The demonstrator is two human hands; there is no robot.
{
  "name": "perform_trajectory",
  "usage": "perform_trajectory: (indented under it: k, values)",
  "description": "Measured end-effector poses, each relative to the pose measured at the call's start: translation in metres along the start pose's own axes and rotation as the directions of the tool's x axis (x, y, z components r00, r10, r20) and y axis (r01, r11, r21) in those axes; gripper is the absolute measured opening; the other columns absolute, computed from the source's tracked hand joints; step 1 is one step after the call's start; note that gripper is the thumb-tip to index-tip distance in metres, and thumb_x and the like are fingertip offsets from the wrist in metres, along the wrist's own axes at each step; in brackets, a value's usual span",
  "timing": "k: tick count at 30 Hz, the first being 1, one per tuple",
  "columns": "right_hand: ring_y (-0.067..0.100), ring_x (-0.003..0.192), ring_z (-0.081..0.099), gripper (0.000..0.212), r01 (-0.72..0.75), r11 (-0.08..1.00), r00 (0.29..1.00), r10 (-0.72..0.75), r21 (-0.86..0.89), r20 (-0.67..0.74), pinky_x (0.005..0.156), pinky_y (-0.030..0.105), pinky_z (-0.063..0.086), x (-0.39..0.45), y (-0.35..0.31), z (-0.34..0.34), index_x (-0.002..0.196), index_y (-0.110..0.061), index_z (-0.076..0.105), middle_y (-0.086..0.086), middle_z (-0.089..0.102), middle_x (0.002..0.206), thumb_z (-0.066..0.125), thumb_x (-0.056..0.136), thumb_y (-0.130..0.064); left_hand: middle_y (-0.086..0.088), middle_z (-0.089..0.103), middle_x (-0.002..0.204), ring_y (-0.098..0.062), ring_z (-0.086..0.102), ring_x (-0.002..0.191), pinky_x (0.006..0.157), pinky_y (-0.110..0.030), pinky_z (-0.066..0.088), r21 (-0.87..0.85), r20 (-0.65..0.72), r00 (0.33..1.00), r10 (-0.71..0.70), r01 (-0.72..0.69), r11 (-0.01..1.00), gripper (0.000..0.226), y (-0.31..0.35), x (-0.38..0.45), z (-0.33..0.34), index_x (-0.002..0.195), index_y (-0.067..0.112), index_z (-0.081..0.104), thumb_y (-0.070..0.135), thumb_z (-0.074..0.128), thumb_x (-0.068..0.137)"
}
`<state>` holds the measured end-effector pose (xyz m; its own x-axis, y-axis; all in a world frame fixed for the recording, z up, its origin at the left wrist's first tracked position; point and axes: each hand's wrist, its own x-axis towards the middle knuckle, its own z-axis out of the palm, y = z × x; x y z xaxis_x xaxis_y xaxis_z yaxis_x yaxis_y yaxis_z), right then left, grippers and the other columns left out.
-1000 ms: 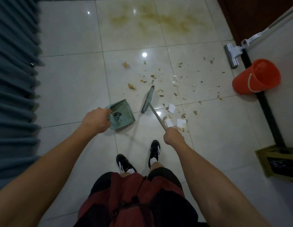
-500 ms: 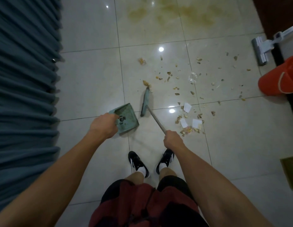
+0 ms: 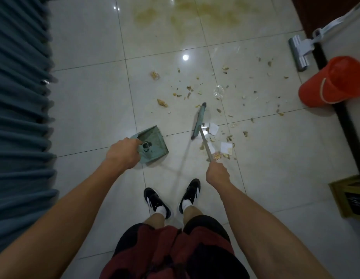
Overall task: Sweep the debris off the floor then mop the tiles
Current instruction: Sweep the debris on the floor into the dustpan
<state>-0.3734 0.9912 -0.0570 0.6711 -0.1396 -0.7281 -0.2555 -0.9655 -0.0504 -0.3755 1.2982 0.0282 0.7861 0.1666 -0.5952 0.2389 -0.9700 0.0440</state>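
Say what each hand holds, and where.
Left hand grips the dustpan by its handle; right hand grips the broom near its stick's upper end.

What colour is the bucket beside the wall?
The bucket is orange-red; the head view shows it clearly.

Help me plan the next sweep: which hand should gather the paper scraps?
Right. The right hand grips the broom beside the paper scraps; the left hand holds the dustpan.
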Motion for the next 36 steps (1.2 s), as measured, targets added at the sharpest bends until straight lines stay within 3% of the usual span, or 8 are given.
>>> perform_trajectory:
  k: [8,16,22,27,31,36]
  values:
    - [0.027,0.111,0.061,0.037,0.033,0.998,0.999,-0.032,0.054,-0.01,0.085,0.034,0.05,0.011,0.028,-0.035,0.133,-0.009,0.053,0.012,0.059,0.125,0.048,0.095,-0.009,-0.005,0.069,0.107,-0.027,0.066,0.087,0.077,-0.039,0.059,-0.058,-0.051,0.999,0.004,-0.007,0.998,0.039,0.051,0.014,-0.017,0.127,0.027,0.065,0.02,0.056,0.09]
    - [0.028,0.098,0.064,0.027,0.123,0.991,0.992,-0.121,0.053,-0.04,0.071,0.032,0.049,0.023,0.0,-0.052,0.121,-0.009,0.058,0.011,0.064,0.113,0.047,0.099,-0.018,-0.004,0.067,0.096,-0.025,0.063,0.079,0.071,-0.036,0.056,-0.124,-0.098,0.995,-0.034,0.021,0.992,0.034,0.028,0.011,-0.024,0.123,0.027,0.066,0.018,0.055,0.092]
    - [0.027,0.095,0.064,0.031,0.208,0.977,0.978,-0.206,0.05,-0.044,0.076,0.034,0.054,0.036,-0.072,-0.055,0.126,-0.012,0.057,0.011,0.064,0.113,0.046,0.099,-0.022,-0.003,0.065,0.089,-0.027,0.06,0.076,0.064,-0.032,0.046,-0.227,-0.1,0.984,-0.144,0.118,0.967,0.027,-0.044,0.023,-0.035,0.108,0.025,0.07,0.015,0.056,0.087]
    - [0.028,0.098,0.063,0.036,0.238,0.968,0.97,-0.24,0.079,0.021,0.08,0.035,0.053,0.046,-0.153,-0.056,0.131,-0.012,0.056,0.011,0.065,0.118,0.04,0.104,-0.03,-0.008,0.069,0.099,-0.029,0.062,0.08,0.063,-0.032,0.046,-0.219,-0.049,0.987,-0.151,0.137,0.966,0.029,-0.116,0.037,-0.046,0.112,0.025,0.067,0.016,0.054,0.087]
    - [0.029,0.086,0.065,0.035,0.221,0.971,0.972,-0.227,0.089,0.061,0.069,0.036,0.056,0.062,-0.224,-0.058,0.128,-0.013,0.059,0.012,0.065,0.106,0.042,0.102,-0.03,-0.01,0.07,0.103,-0.032,0.067,0.086,0.065,-0.033,0.049,-0.263,-0.026,0.982,-0.189,0.176,0.949,0.03,-0.177,0.059,-0.049,0.114,0.023,0.068,0.017,0.056,0.087]
    - [0.034,0.083,0.065,0.036,0.213,0.969,0.968,-0.227,0.127,0.106,0.064,0.039,0.058,0.066,-0.308,-0.05,0.127,-0.009,0.059,0.016,0.063,0.108,0.045,0.1,-0.028,-0.012,0.069,0.104,-0.036,0.066,0.089,0.071,-0.035,0.052,-0.288,0.001,0.984,-0.179,0.171,0.942,0.027,-0.223,0.085,-0.066,0.108,0.02,0.069,0.016,0.058,0.084]
